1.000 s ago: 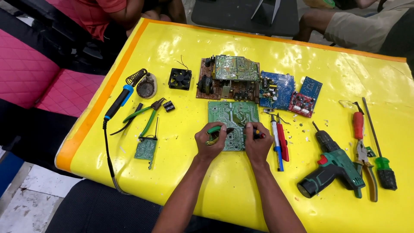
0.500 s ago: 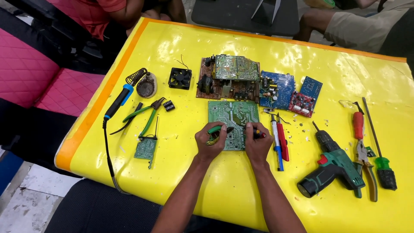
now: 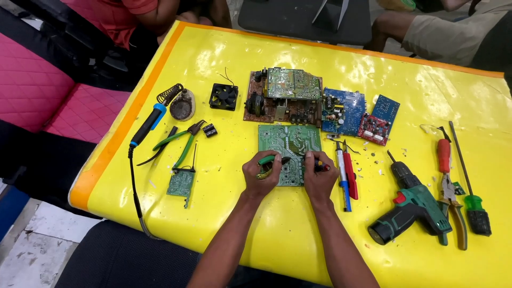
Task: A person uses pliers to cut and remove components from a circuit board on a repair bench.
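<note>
Nothing has visibly moved: left hand (image 3: 260,175) grips green-handled pliers (image 3: 269,160), right hand (image 3: 319,178) a dark tool (image 3: 320,165), both braced over the board (image 3: 289,141) for control.

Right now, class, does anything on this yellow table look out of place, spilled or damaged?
Small pale bits are scattered on the yellow table right of the green circuit board that both hands work on. The soldering iron's cable hangs over the table's near edge. Nothing else stands out.
</note>
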